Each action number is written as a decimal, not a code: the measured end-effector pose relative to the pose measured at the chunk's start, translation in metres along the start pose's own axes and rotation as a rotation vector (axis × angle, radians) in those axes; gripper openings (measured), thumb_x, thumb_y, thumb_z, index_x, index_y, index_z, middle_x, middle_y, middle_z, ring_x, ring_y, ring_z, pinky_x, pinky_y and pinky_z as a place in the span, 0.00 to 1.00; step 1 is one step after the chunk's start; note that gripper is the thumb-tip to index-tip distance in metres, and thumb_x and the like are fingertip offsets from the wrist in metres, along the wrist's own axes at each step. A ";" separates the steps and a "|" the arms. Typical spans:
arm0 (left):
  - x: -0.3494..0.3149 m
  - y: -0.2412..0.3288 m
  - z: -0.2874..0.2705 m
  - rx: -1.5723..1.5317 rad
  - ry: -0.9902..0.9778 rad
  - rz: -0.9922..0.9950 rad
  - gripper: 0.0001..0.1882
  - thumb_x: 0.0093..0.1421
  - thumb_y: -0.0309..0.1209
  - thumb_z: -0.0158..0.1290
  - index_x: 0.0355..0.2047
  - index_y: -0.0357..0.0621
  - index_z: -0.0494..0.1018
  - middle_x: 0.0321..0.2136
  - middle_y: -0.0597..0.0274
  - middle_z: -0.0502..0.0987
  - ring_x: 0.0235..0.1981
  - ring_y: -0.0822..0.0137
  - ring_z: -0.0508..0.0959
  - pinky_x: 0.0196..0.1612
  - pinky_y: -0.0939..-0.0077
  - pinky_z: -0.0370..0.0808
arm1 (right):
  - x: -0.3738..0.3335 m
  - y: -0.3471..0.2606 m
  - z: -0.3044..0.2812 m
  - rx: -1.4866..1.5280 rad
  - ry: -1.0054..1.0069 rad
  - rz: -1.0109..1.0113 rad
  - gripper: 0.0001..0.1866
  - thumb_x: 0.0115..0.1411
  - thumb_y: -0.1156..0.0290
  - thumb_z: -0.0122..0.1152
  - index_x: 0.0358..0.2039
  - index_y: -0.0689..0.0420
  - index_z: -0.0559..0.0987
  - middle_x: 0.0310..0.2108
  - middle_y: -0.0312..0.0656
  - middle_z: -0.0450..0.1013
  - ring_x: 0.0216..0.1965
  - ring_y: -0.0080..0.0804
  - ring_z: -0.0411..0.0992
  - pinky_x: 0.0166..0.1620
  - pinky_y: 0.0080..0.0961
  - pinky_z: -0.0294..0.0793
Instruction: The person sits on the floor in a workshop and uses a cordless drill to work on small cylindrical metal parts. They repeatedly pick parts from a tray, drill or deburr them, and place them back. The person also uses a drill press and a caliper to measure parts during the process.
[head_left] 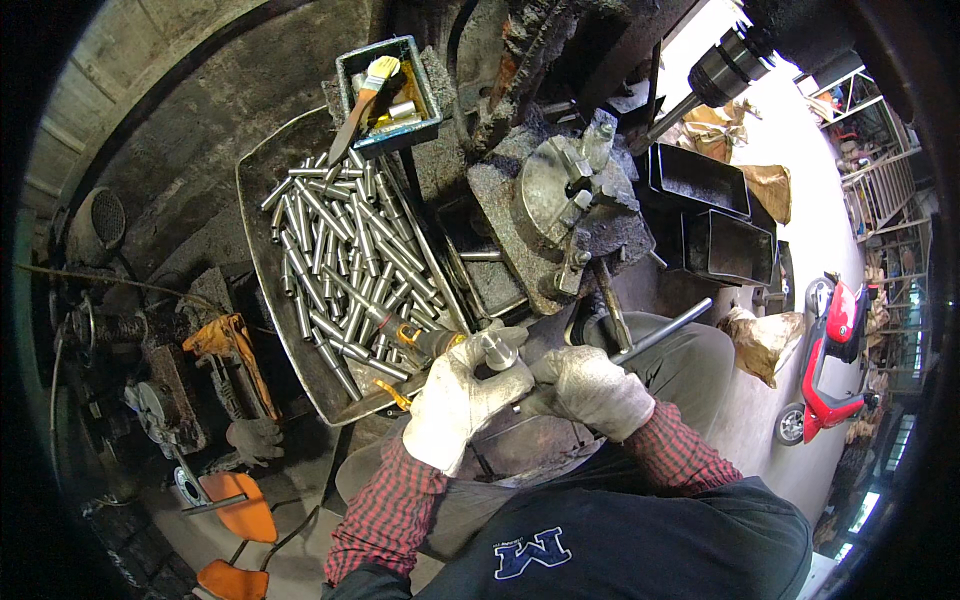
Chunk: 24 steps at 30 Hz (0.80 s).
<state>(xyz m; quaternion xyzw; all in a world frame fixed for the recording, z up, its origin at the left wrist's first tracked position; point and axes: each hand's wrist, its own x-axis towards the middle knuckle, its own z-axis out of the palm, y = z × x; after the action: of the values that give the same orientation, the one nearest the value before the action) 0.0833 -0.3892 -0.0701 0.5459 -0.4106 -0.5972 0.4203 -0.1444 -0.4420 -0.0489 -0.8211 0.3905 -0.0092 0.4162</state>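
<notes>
My left hand (468, 392), in a white glove, curls around a short shiny metal cylinder (499, 351), whose round end shows between thumb and fingers. Close beside it on the right, my right hand (597, 391), also gloved, has its fingers closed; anything inside them is hidden. A black-and-yellow tool (428, 338) with a slim metal nozzle lies over the tray's edge, just beyond my left hand. Many turned metal pins (345, 235) lie heaped in the large metal tray (250, 245) to the left. A bare metal rod (668, 328) slants up beyond my right hand.
A machine with a round chuck (550, 195) stands ahead, under a drill head (722, 78). At the back, a small bin (425, 128) holds a brush (366, 100) and liquid. Dark metal boxes (730, 245) and a red scooter (832, 350) are at right.
</notes>
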 end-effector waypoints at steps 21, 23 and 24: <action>-0.041 0.020 0.025 0.166 -0.134 0.289 0.29 0.60 0.34 0.72 0.61 0.42 0.81 0.56 0.46 0.85 0.64 0.43 0.81 0.73 0.52 0.74 | -0.030 0.004 0.032 0.207 0.012 0.030 0.19 0.65 0.64 0.77 0.53 0.59 0.85 0.50 0.50 0.84 0.55 0.47 0.82 0.59 0.41 0.80; -0.050 0.024 0.030 0.244 -0.127 0.359 0.28 0.60 0.35 0.73 0.59 0.43 0.82 0.56 0.51 0.85 0.64 0.45 0.81 0.75 0.51 0.74 | -0.043 -0.018 0.025 0.160 0.008 0.005 0.23 0.64 0.65 0.79 0.57 0.59 0.85 0.52 0.50 0.86 0.57 0.44 0.84 0.62 0.38 0.81; -0.055 0.027 0.031 0.317 -0.108 0.365 0.27 0.60 0.35 0.73 0.59 0.43 0.82 0.55 0.53 0.85 0.63 0.46 0.81 0.75 0.52 0.74 | -0.050 -0.029 0.021 0.068 0.019 -0.042 0.24 0.63 0.66 0.80 0.58 0.59 0.85 0.50 0.51 0.87 0.56 0.44 0.85 0.61 0.37 0.82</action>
<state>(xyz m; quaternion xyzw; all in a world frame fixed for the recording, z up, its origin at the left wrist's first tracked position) 0.0569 -0.3447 -0.0251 0.4894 -0.6128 -0.4677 0.4076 -0.1537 -0.3854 -0.0266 -0.8145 0.3764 -0.0389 0.4397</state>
